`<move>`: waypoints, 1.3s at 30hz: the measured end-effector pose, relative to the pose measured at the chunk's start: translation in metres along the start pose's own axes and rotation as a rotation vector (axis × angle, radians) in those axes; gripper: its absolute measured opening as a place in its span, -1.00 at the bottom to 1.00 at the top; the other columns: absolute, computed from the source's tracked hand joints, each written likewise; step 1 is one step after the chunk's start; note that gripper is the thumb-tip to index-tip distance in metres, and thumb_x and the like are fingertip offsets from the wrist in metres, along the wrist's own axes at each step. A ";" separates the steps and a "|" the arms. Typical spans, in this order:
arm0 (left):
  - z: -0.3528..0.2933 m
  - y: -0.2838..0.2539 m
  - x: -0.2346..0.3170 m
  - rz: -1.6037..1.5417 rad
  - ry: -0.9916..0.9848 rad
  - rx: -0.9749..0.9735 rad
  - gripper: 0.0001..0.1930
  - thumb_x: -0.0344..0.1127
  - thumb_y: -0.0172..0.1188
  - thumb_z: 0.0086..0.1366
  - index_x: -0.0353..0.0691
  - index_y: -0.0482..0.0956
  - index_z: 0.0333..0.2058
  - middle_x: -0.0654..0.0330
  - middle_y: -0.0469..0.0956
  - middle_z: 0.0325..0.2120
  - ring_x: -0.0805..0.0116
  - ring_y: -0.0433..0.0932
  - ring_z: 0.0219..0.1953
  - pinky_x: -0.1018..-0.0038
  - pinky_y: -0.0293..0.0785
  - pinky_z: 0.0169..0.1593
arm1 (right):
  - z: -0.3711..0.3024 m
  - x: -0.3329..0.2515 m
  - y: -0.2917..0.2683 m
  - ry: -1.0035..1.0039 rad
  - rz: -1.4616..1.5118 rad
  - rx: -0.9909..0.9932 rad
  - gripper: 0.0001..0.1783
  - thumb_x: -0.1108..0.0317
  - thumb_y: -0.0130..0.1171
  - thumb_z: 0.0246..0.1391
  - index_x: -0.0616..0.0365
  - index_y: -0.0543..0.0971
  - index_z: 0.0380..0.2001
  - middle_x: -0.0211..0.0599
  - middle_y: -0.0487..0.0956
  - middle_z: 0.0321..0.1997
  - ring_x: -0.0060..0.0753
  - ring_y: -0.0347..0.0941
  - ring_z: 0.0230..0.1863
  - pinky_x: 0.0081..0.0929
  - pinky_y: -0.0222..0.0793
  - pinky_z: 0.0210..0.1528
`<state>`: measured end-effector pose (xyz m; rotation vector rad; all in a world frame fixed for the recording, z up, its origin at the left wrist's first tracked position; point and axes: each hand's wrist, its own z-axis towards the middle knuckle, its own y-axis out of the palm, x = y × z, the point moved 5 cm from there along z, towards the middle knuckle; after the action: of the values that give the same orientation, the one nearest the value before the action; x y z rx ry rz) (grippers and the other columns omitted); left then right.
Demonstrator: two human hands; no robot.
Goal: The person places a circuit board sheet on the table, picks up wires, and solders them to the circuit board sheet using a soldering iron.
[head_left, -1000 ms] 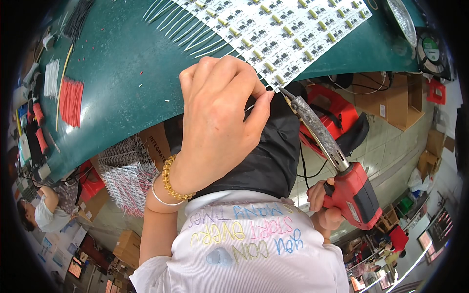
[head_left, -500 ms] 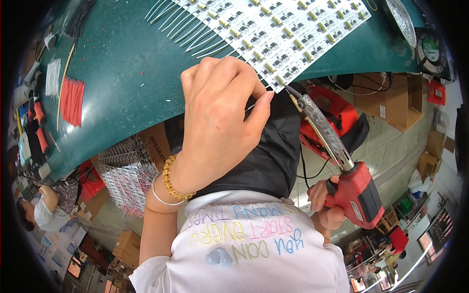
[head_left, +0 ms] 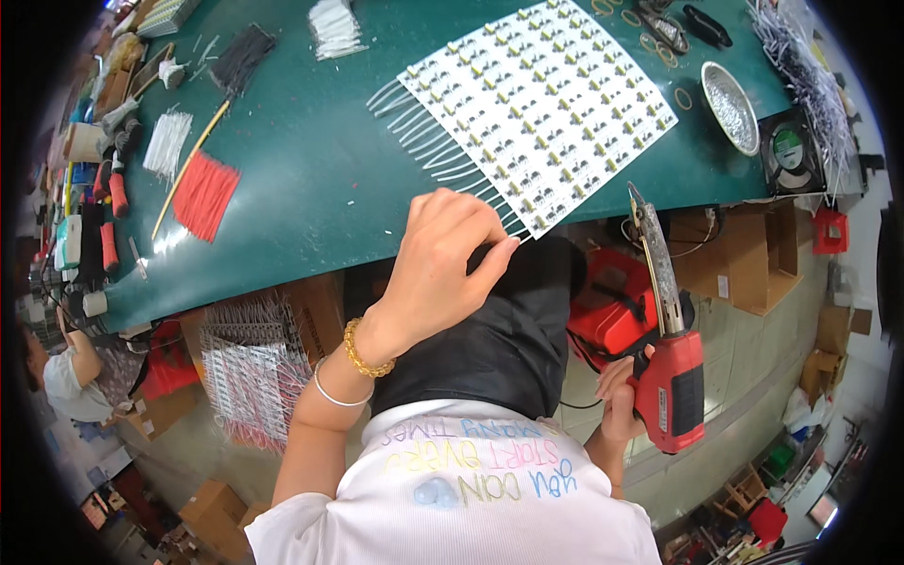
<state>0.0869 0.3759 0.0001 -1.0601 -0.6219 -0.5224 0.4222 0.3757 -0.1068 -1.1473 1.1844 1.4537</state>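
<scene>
A white panel of circuit boards point(head_left: 565, 104), dotted with yellow and black parts, lies on the green table, its near corner reaching the front edge. Thin white wires point(head_left: 443, 151) stick out in a row from its left side. At the near corner, my left hand point(head_left: 438, 259) is closed in a pinch on a white wire end, mostly hidden by the fingers. My right hand point(head_left: 621, 400) grips a red and black soldering gun point(head_left: 673, 391). Its tip points up, to the right of the panel and apart from it.
Red wires point(head_left: 207, 196), white wires point(head_left: 168, 143) and black wires point(head_left: 243, 58) lie in bundles at left. A metal bowl point(head_left: 730, 108) and a solder spool point(head_left: 791, 151) stand at right. Wired boards point(head_left: 250, 372) hang below the table's edge. Another person point(head_left: 75, 372) sits far left.
The soldering gun's tip has left the panel's near corner and moved right, away from it. My left hand stays at that corner. The view has shifted, showing more of the table.
</scene>
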 end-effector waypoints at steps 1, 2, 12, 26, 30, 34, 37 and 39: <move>-0.002 0.001 -0.001 -0.003 0.023 0.015 -0.89 -0.47 0.27 0.03 -0.21 0.50 -0.53 0.24 0.51 -0.47 0.28 0.43 -0.34 0.42 0.22 -0.17 | 0.017 -0.061 0.071 -0.185 -0.247 -0.119 -0.70 0.51 -0.04 0.11 0.43 0.32 -0.09 -0.39 0.31 -0.68 -0.56 0.22 -0.70 -0.55 0.26 -0.55; -0.003 -0.001 -0.003 -0.001 0.032 0.032 -0.89 -0.47 0.27 0.03 -0.21 0.50 -0.53 0.24 0.51 -0.47 0.28 0.43 -0.34 0.42 0.22 -0.17 | 0.018 -0.062 0.067 -0.203 -0.244 -0.126 -0.70 0.51 -0.04 0.11 0.43 0.32 -0.09 -0.39 0.31 -0.68 -0.56 0.22 -0.70 -0.55 0.26 -0.55; -0.011 -0.017 -0.011 -0.208 0.009 0.329 -0.91 -0.58 0.24 0.03 -0.28 0.51 -0.53 0.17 0.55 -0.50 0.28 0.48 -0.41 0.47 0.37 -0.29 | 0.046 -0.053 0.059 -0.272 -0.816 -0.046 -0.62 0.38 0.41 -0.20 0.21 0.49 -0.29 -0.27 0.49 -0.38 -0.33 0.45 -0.42 -0.48 0.36 -0.31; 0.084 -0.064 -0.088 0.287 0.034 0.022 -0.83 -0.40 0.17 0.15 -0.21 0.54 -0.24 0.14 0.47 -0.24 0.16 0.40 -0.14 0.36 0.34 -0.05 | 0.066 -0.045 0.107 -0.091 -0.200 -0.174 -0.50 0.69 -0.03 0.03 0.50 0.22 0.09 -0.30 0.37 -0.60 -0.56 0.24 -0.71 -0.57 0.30 -0.54; 0.086 -0.058 -0.094 0.306 0.073 -0.038 -0.87 -0.44 0.17 0.14 -0.19 0.57 -0.29 0.17 0.47 -0.24 0.17 0.40 -0.14 0.36 0.33 -0.04 | 0.071 -0.050 0.114 -0.152 -0.171 -0.243 -0.49 0.65 -0.06 0.03 0.49 0.19 0.10 -0.32 0.34 -0.64 -0.55 0.22 -0.73 -0.55 0.30 -0.55; 0.085 -0.058 -0.096 0.313 0.087 -0.053 -0.87 -0.47 0.18 0.12 -0.19 0.57 -0.32 0.18 0.48 -0.25 0.19 0.41 -0.16 0.36 0.34 -0.06 | 0.072 -0.050 0.118 -0.157 -0.225 -0.256 -0.48 0.64 -0.07 0.03 0.48 0.18 0.11 -0.34 0.32 -0.66 -0.55 0.20 -0.75 -0.54 0.29 -0.57; 0.089 -0.056 -0.088 0.337 0.112 -0.058 -0.87 -0.47 0.19 0.11 -0.19 0.58 -0.32 0.18 0.48 -0.25 0.19 0.41 -0.17 0.36 0.34 -0.07 | 0.073 -0.054 0.128 -0.147 -0.071 -0.221 -0.49 0.64 -0.08 0.02 0.47 0.20 0.10 -0.36 0.30 -0.69 -0.55 0.19 -0.76 -0.52 0.27 -0.59; 0.085 -0.056 -0.090 0.330 0.114 -0.050 -0.87 -0.45 0.21 0.10 -0.20 0.57 -0.33 0.17 0.48 -0.24 0.19 0.41 -0.18 0.35 0.33 -0.08 | 0.070 -0.052 0.132 -0.078 -0.039 -0.168 -0.49 0.60 -0.06 0.04 0.46 0.20 0.10 -0.37 0.28 -0.70 -0.54 0.18 -0.76 -0.52 0.26 -0.59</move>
<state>-0.0334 0.4394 0.0032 -1.1449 -0.3254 -0.3079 0.2926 0.4231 -0.0292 -1.2083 0.9958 1.5771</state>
